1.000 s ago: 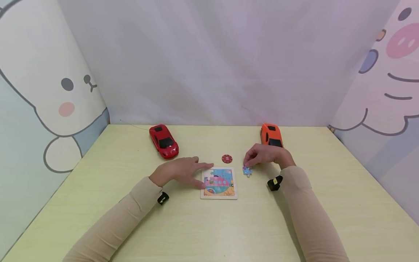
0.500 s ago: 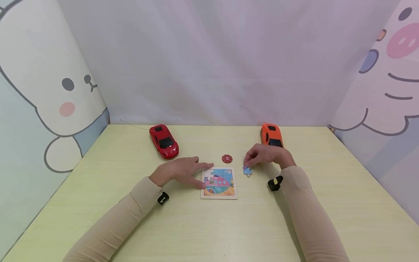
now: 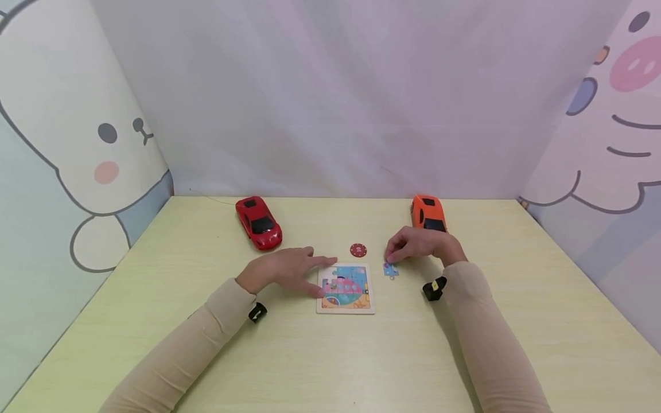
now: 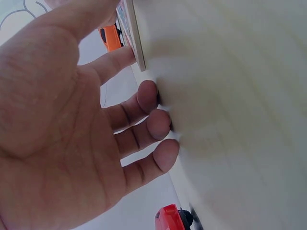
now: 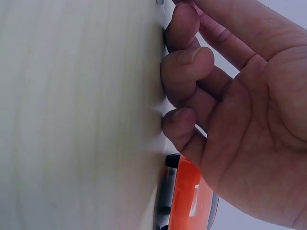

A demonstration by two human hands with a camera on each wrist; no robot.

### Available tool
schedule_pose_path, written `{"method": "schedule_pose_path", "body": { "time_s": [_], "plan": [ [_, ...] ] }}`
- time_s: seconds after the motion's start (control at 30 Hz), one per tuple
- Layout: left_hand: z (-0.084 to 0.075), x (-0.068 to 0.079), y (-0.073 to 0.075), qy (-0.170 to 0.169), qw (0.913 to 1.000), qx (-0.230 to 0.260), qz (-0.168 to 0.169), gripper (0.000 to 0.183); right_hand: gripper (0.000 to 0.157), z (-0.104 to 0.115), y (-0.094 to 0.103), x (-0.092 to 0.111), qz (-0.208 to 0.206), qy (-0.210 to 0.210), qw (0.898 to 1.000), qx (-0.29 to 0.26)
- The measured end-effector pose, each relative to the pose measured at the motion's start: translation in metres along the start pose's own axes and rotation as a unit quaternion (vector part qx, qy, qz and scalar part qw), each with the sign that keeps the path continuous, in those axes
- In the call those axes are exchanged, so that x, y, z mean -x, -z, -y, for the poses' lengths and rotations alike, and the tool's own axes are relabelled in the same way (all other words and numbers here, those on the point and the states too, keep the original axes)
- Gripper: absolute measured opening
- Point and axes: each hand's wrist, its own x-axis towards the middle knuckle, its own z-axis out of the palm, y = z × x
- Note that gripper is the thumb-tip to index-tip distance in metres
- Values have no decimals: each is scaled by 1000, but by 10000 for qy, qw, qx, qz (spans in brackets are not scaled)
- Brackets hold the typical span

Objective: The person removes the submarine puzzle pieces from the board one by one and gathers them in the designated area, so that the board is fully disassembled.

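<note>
A square, pale-rimmed picture puzzle (image 3: 346, 311) touches the left grip (image 3: 290, 272), thumb and forefinger spread. The right grip (image 3: 413, 243) pinches a small blue jigsaw piece (image 3: 391, 270), which pokes nearward from its fingertips; just beyond, an orange toy car (image 3: 426, 210).

Pale tabletop (image 3: 361, 361) with a smooth wood-grain surface and a faint, soft sheen. The puzzle tray (image 3: 345, 311) has a rim that looks like plain matt wood; its fitted pieces (image 3: 348, 289) have smooth printed faces, as does the loose puzzle piece (image 3: 391, 271). Red toy car (image 3: 265, 238) and orange toy car (image 3: 428, 213), both glossy, seemingly plastic. Red chip (image 3: 358, 250), plastic-looking. Beige sleeves (image 3: 496, 338) of matt, lightly wrinkled cloth. Behind, a pale backdrop (image 3: 330, 103) like softly creased fabric; side panels (image 3: 51, 137) matt and printed
</note>
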Motion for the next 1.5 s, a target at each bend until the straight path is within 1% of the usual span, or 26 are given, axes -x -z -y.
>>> {"method": "schedule_pose_path", "body": {
  "time_s": [0.3, 0.63, 1.0, 1.13, 1.3, 1.5],
  "plan": [
    [0, 1, 1, -39, 10000, 62, 13, 80, 12, -2, 0, -3, 75, 70, 9999, -111],
    [0, 2, 2, -42, 10000, 3, 2, 80, 13, -1, 1, -2, -8, 156, 9998, -121],
    [0, 3, 1, -74, 10000, 24, 13, 79, 15, 2, -3, -4, 46, 544, 9984, -136],
    [0, 2, 1, -54, 10000, -9, 4, 79, 16, 5, -3, -3, 27, 509, 9986, -155],
    [0, -2, 0, -128, 9999, -43, -13, 79, 16, 7, -3, -3, -33, 428, 9991, -77],
    [1, -2, -1, -49, 9999, -102, -2, 80, 15, 13, -4, -7, -1, 448, 9990, 34]
  ]
}}
